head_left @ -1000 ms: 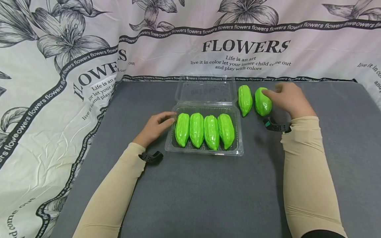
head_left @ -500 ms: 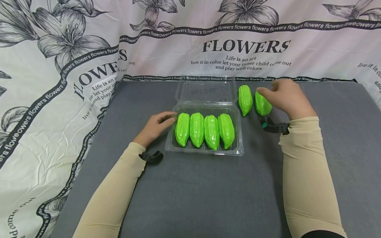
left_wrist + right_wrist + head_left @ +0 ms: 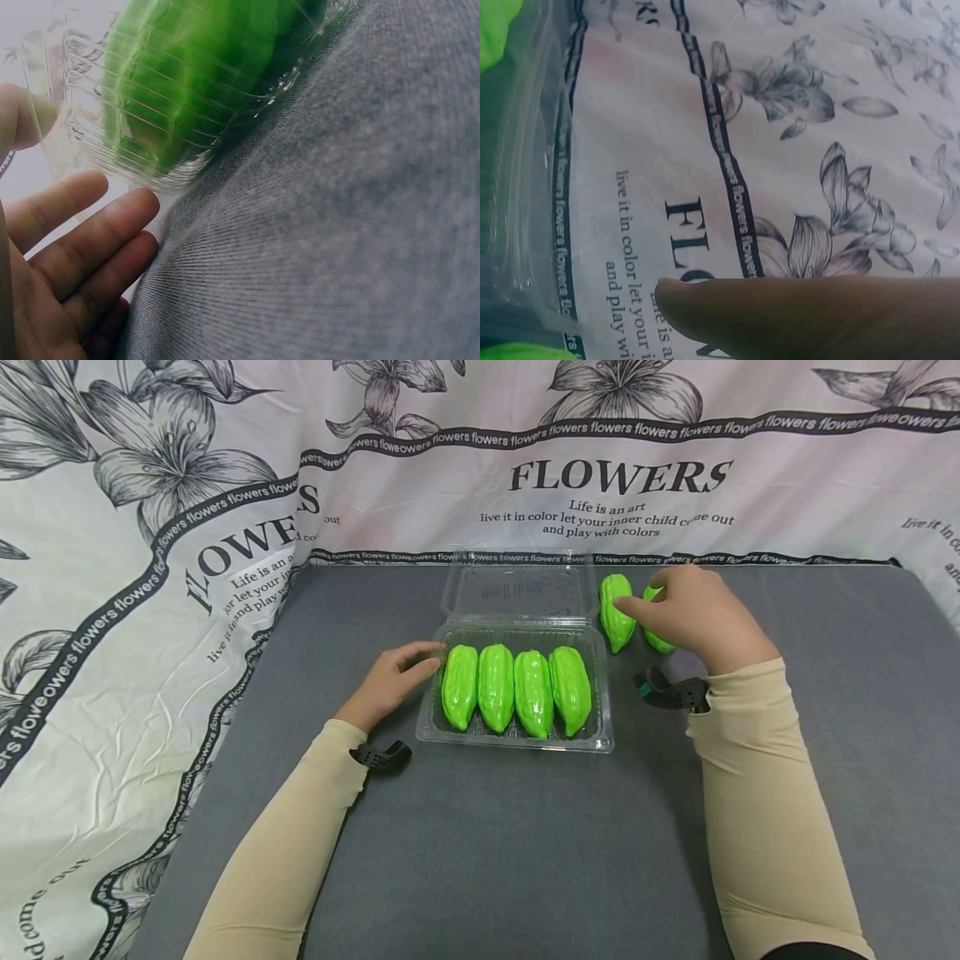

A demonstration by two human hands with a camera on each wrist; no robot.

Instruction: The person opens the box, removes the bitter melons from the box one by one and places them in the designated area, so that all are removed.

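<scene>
1. From my seat I see a white floral cloth (image 3: 405,497) printed "FLOWERS" hung behind and to the left of a dark grey tabletop (image 3: 480,843).
2. Two loose star fruit – glossy, ribbed, perhaps models – lie on it, right of the container: a nearer loose star fruit (image 3: 617,627) just beside the lid, and an outer loose star fruit (image 3: 658,642) partly hidden by the right hand (image 3: 690,617).
3. That hand hangs over the pair, thumb and fingers apart, gripping nothing that I can see; whether the thumb touches the nearer fruit, I can't tell. I'd straddle one fruit at its widest ribs and pinch lightly – the shiny skin may slip.
4. The clear clamshell container (image 3: 517,744) holds a row of four star fruit (image 3: 497,689) side by side, its lid (image 3: 517,593) folded back.
5. The left hand (image 3: 388,687) is at the container's left end, fingers spread and relaxed. I'd leave it there lightly as a brace; squeezing could buckle thin plastic.
6. Each wrist wears a black band, below tan sleeves.
</scene>
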